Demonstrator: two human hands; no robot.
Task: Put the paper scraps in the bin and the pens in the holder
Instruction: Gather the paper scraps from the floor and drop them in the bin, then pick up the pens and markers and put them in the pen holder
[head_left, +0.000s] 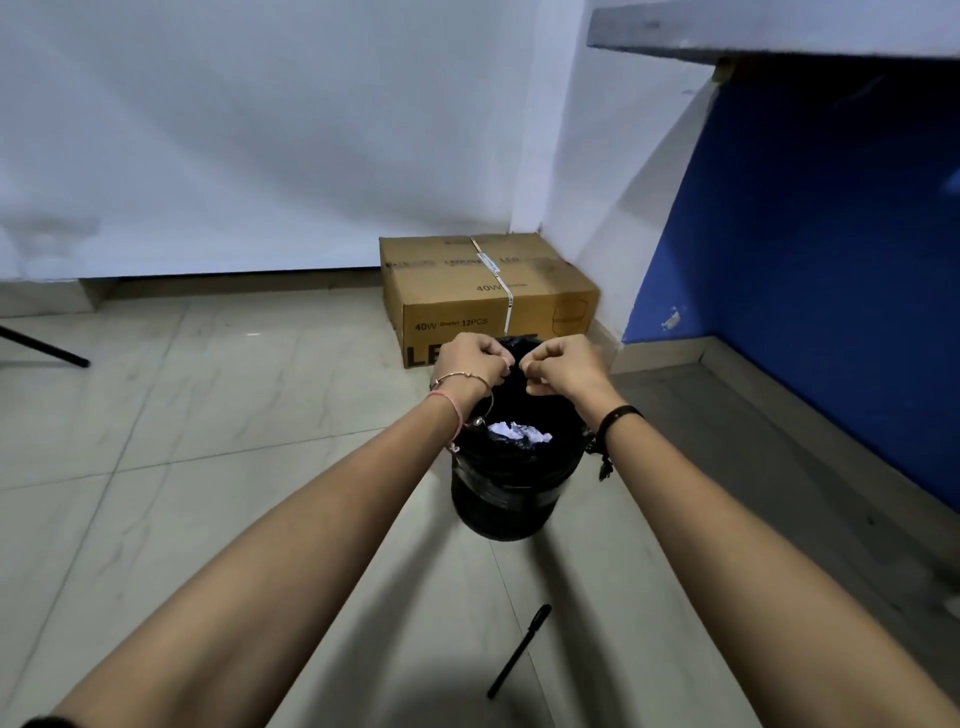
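A black bin (501, 499) lined with a black bag stands on the tiled floor in front of me. Crumpled white paper scraps (519, 432) lie inside it. Both my arms reach out over the bin. My left hand (470, 361) and my right hand (563, 364) are curled into fists over the far rim, knuckles nearly touching. Whether their fingertips pinch the bag's edge or a small scrap cannot be made out. A black pen (519, 650) lies on the floor near me, to the right of the bin. No pen holder is in view.
A taped cardboard box (483, 296) sits against the white wall just behind the bin. A blue panel (810, 270) under a grey desk edge (769, 36) closes off the right side. A thin black leg (47, 348) slants across the floor at far left.
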